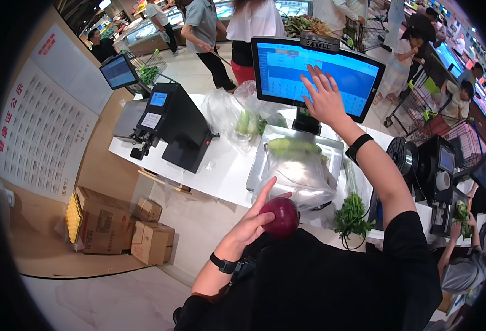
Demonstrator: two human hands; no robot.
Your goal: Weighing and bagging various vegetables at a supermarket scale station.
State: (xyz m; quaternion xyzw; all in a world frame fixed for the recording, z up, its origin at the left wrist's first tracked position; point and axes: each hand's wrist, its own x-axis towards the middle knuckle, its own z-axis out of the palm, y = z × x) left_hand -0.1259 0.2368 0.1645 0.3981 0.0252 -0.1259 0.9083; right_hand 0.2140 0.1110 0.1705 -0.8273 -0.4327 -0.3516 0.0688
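My left hand [251, 223] holds a glossy, dark red onion [281, 217] in front of my body, the forefinger stretched past it. My right hand [322, 97] is raised before the touchscreen [274, 76] of a weighing scale. Its fingers are spread and hold nothing; whether a fingertip touches the glass cannot be told. Below the screen, a clear plastic bag [298, 178] lies on the scale's metal pan [259, 159]. Long pale-green vegetables [290, 145] show at the bag's far end.
On the white counter [226, 182], a black bag-sealing machine [181, 124] stands left and bagged green vegetables [247, 120] lie behind the pan. Leafy greens [353, 213] hang over the front edge at right. Cardboard boxes [106, 221] stand lower left. Shoppers [251, 25] stand beyond; a co-worker [464, 265] handles greens at right.
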